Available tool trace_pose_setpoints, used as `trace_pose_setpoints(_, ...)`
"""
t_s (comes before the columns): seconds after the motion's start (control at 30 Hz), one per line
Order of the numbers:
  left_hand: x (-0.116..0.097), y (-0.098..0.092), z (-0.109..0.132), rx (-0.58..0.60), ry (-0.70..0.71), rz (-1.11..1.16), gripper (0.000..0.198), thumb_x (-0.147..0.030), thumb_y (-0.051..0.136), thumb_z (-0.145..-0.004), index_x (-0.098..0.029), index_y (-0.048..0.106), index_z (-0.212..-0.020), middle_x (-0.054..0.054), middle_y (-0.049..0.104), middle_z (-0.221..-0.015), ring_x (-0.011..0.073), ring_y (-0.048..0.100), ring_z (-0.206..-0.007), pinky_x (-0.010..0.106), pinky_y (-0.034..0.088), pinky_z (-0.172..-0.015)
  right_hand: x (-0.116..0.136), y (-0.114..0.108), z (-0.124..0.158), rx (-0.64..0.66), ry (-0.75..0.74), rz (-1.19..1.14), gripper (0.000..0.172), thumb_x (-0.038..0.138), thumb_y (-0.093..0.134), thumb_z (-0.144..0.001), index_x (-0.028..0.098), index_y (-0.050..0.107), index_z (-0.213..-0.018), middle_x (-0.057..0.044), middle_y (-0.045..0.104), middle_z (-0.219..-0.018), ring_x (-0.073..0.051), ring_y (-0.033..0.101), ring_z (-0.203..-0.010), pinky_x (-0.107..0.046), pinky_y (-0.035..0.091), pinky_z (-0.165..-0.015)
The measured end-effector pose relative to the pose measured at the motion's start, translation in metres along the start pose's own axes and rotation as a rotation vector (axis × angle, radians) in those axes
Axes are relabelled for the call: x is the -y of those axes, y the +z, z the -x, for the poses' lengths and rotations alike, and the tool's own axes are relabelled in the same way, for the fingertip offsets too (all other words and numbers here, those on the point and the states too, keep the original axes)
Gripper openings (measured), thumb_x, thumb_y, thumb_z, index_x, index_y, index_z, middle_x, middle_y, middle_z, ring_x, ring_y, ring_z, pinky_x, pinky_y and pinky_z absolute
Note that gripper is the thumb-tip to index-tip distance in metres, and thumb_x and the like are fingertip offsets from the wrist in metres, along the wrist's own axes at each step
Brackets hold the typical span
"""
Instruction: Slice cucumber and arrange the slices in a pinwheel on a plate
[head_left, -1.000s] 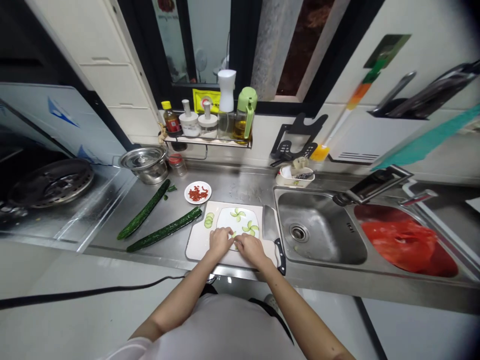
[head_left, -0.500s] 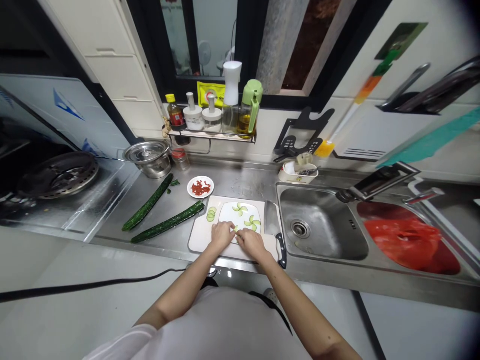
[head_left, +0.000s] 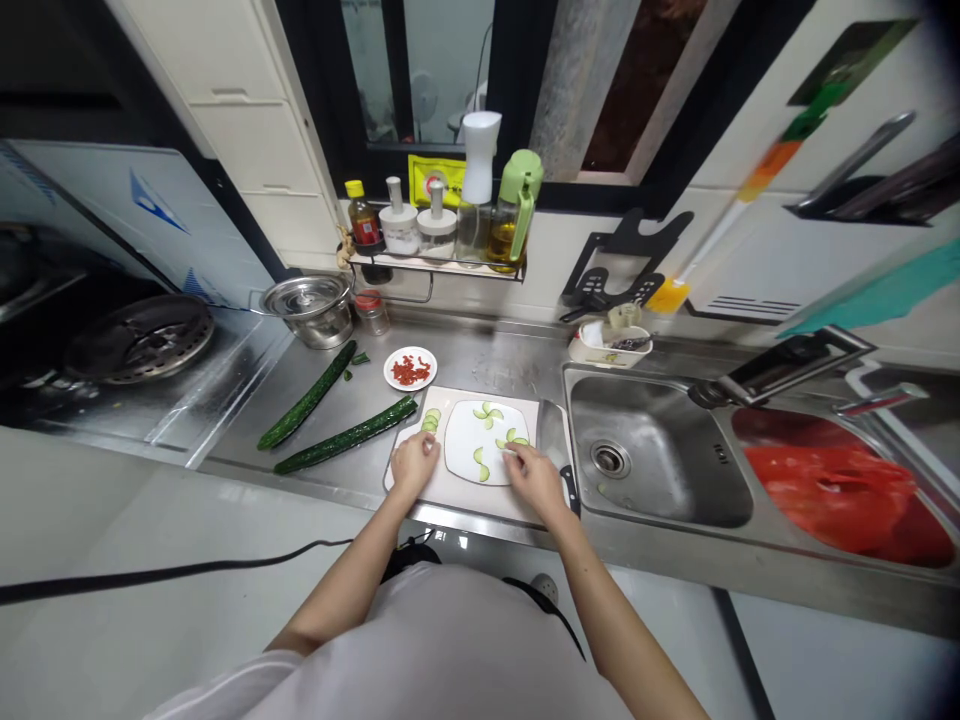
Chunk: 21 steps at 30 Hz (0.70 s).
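My left hand [head_left: 415,465] is at the left side of the white cutting board [head_left: 450,497], fingers curled against the near end of overlapping cucumber slices [head_left: 430,419]; what lies under its fingertips is hidden. My right hand [head_left: 535,478] hovers at the right edge of a white square plate [head_left: 466,430], its fingers bent together beside a fan of cucumber pieces [head_left: 513,438] and partly covering it. Another fan of cucumber pieces [head_left: 487,414] lies at the plate's top, and a curved pair of cucumber pieces [head_left: 481,465] at its lower middle. Beside my right hand lies a knife [head_left: 553,432].
Two cucumbers [head_left: 346,434] and a small plate of chopped red pieces [head_left: 410,370] lie to the left. A lidded steel pot [head_left: 311,312] stands behind them. The sink [head_left: 652,450] is on the right, with a red plastic bag [head_left: 832,490] in its second basin.
My left hand has moved left from the plate to the cucumber slices. My right hand has drawn back rightward, uncovering a curved pair of cucumber pieces on the plate. The view has shifted slightly.
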<state>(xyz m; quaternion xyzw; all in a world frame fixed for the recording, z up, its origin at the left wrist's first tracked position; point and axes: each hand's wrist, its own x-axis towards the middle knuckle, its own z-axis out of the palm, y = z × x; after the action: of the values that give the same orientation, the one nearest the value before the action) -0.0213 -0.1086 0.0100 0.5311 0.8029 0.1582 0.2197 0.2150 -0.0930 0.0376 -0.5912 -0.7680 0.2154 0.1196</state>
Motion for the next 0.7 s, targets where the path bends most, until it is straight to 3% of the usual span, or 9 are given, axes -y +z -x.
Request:
trace_pose_setpoints(0.1, 0.017, -0.007, -0.008, -0.023, -0.069, -0.025, 0.021, -0.036, 0.052, -0.085, -0.025, 0.066, -0.097, 0.002, 0.07, -0.085, 0.0201, 0.064, -0.086, 0.028, 0.04, -0.075, -0.016, -0.005, 0.01, -0.104, 0.04, -0.076, 0.043, 0.039, 0.035, -0.093, 0.018, 0.064, -0.117, -0.007, 0.068, -0.092, -0.019, 0.061, -0.081, -0.027, 0.044, -0.075)
trace_pose_setpoints(0.23, 0.023, -0.009, -0.02, -0.034, -0.103, -0.055, 0.027, -0.039, 0.052, -0.086, -0.024, 0.064, -0.104, 0.004, 0.071, -0.088, 0.0222, 0.065, -0.09, 0.03, 0.041, -0.08, -0.032, -0.001, 0.022, -0.178, 0.095, -0.151, 0.044, 0.043, 0.036, -0.091, 0.018, 0.066, -0.112, -0.008, 0.068, -0.087, -0.02, 0.061, -0.078, -0.029, 0.045, -0.073)
trace_pose_setpoints(0.43, 0.017, 0.002, -0.034, -0.033, -0.118, -0.091, 0.035, -0.045, 0.054, -0.084, -0.02, 0.062, -0.108, 0.009, 0.071, -0.096, 0.0268, 0.064, -0.098, 0.034, 0.04, -0.086, -0.037, 0.009, 0.028, -0.156, 0.108, -0.181, 0.044, 0.043, 0.038, -0.09, 0.017, 0.067, -0.109, -0.009, 0.07, -0.092, -0.02, 0.062, -0.079, -0.029, 0.045, -0.077)
trace_pose_setpoints(0.7, 0.011, 0.007, -0.036, -0.08, -0.086, -0.039, 0.021, -0.034, 0.058, -0.083, -0.021, 0.062, -0.099, 0.008, 0.068, -0.106, 0.0236, 0.061, -0.101, 0.031, 0.041, -0.084, -0.032, 0.008, 0.028, -0.144, 0.106, -0.178, 0.043, 0.042, 0.037, -0.09, 0.016, 0.067, -0.108, -0.009, 0.07, -0.095, -0.02, 0.062, -0.083, -0.03, 0.046, -0.08)
